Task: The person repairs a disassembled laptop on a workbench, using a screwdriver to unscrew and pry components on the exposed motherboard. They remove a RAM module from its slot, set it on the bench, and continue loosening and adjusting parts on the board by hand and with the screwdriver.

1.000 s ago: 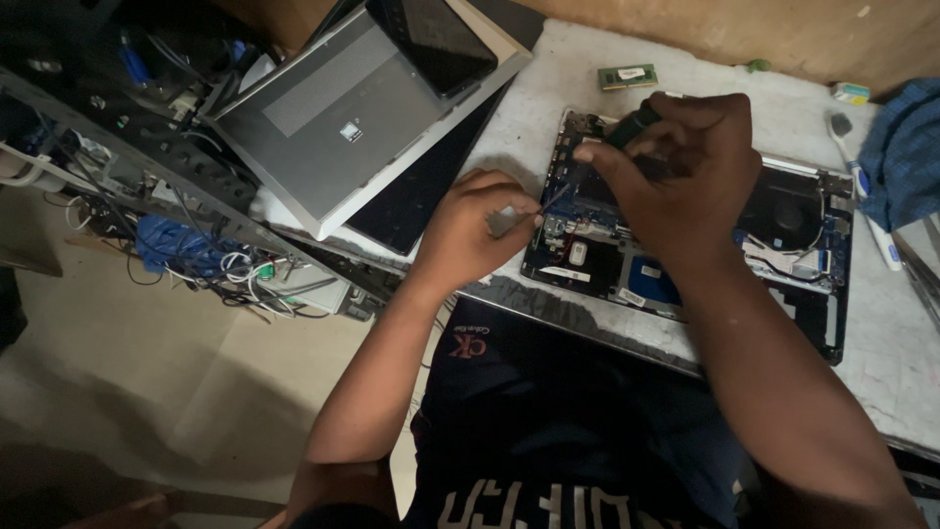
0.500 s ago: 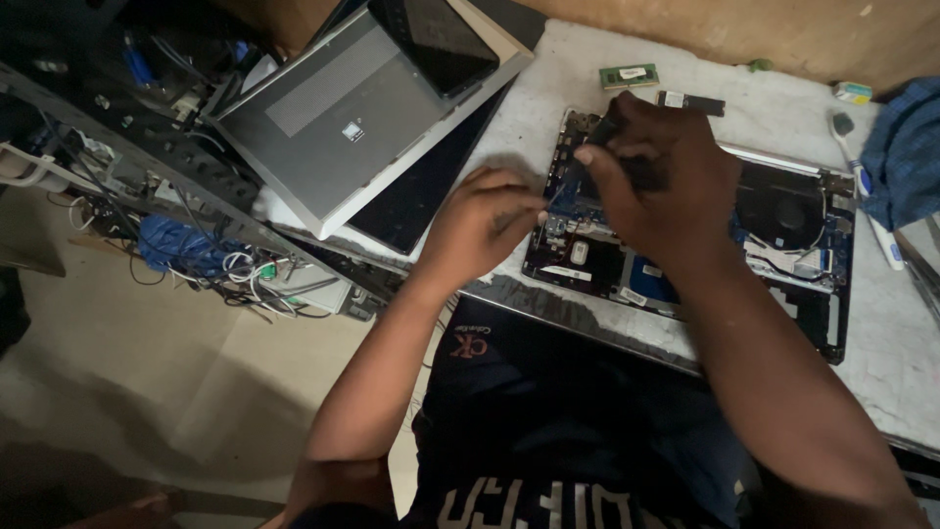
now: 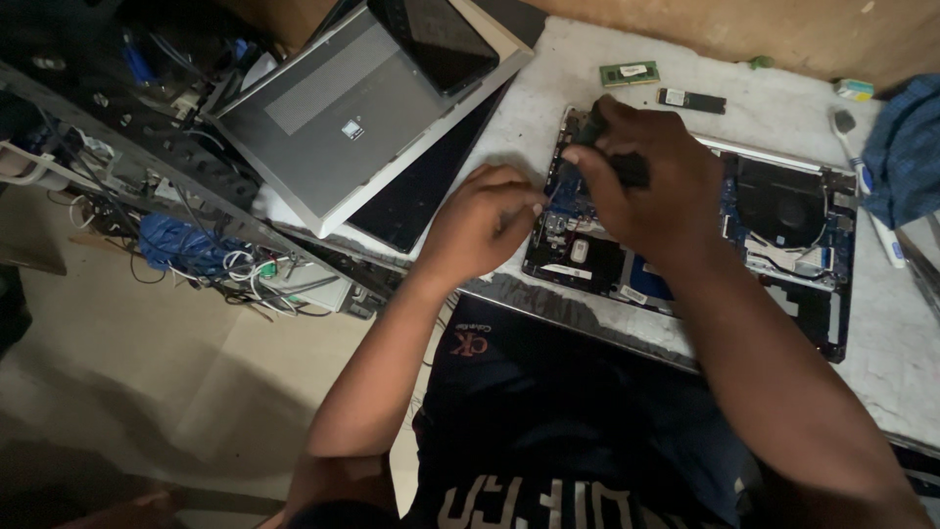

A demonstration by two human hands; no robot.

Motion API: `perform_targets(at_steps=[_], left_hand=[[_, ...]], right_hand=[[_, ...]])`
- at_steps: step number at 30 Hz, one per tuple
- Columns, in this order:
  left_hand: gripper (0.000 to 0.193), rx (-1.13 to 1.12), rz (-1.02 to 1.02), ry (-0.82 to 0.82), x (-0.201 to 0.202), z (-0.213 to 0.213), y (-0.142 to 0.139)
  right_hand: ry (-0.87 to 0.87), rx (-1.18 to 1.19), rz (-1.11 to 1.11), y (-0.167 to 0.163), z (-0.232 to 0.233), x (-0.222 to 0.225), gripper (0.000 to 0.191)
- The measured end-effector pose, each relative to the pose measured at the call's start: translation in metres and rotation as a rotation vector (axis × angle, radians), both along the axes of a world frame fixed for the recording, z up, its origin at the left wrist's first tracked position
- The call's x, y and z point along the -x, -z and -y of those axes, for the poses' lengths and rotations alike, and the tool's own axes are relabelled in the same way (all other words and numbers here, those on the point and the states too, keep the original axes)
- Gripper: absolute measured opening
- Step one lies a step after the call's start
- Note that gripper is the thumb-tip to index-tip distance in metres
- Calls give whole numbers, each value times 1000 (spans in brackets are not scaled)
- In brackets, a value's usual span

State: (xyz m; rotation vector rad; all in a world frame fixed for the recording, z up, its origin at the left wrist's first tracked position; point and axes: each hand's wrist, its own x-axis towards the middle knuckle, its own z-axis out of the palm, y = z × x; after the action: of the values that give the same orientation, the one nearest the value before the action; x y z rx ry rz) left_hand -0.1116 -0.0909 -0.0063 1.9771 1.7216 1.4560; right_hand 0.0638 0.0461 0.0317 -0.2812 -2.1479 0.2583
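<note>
Right hand (image 3: 651, 186): fingers curled tight around a dark-handled tool (image 3: 612, 157), tip hidden under the palm, over the left end of the opened laptop base with exposed blue circuit board (image 3: 783, 255). Left hand (image 3: 480, 225): fingers pinched nearly closed at the board's left edge; whether they hold anything I cannot tell. Laptop lies on the pale worktable (image 3: 548, 78). Green memory module (image 3: 628, 73) and black stick-shaped card (image 3: 691, 100) lie loose just behind. Risk, judged: the tool tip slips and scores the board; loose parts get knocked off.

silver laptop (image 3: 343, 127), green memory stick (image 3: 628, 73), blue cloth (image 3: 906, 162), black fan (image 3: 780, 203) in blue-and-black opened laptop (image 3: 783, 255), white speckled table (image 3: 886, 362), black shirt (image 3: 587, 431) with white letters
</note>
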Motion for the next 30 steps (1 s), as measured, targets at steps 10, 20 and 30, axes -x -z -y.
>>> perform_targets(at_steps=[10,20,30], left_hand=[[19,33,7,-3,1,-1,4],[20,53,31,6,4,-1,4],[21,-56,213,71,6,-5,13]], right_hand=[[-1,36,30,-2,1,-2,42],[17,35,16,0,-1,-3,32],[-64,194,-111,-2,-1,-2,42]])
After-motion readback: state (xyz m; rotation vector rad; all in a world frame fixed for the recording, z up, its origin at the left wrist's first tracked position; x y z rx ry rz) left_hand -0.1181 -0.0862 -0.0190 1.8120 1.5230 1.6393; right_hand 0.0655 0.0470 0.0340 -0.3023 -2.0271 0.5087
